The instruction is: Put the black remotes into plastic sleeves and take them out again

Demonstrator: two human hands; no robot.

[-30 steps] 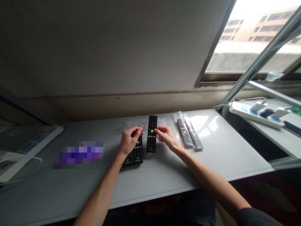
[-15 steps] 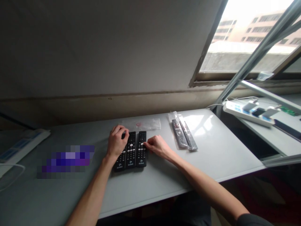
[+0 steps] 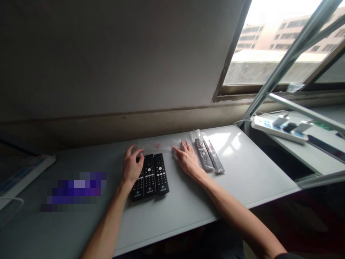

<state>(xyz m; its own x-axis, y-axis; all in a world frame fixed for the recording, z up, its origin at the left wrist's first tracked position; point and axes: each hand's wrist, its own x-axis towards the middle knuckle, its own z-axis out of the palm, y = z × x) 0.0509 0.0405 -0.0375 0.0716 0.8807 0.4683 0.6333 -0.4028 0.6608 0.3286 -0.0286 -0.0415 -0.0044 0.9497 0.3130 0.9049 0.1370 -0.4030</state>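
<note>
head view: three black remotes (image 3: 150, 175) lie side by side, touching, flat on the grey tabletop (image 3: 242, 169). left hand (image 3: 131, 166) rests on the leftmost remote's upper part, grip wide, fingers spread, holding nothing. right hand (image 3: 188, 160) lies flat on the tabletop just right of the remotes, grip wide, fingertips at an empty clear bag (image 3: 159, 145). two bagged remotes (image 3: 208, 155) just beside its right. power strip (image 3: 277, 126) well apart on a side shelf.

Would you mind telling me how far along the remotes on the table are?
Three bare black remotes lie side by side. The left hand rests on the leftmost one; the right hand lies flat at an empty clear bag. Two bagged remotes lie to the right.
</note>
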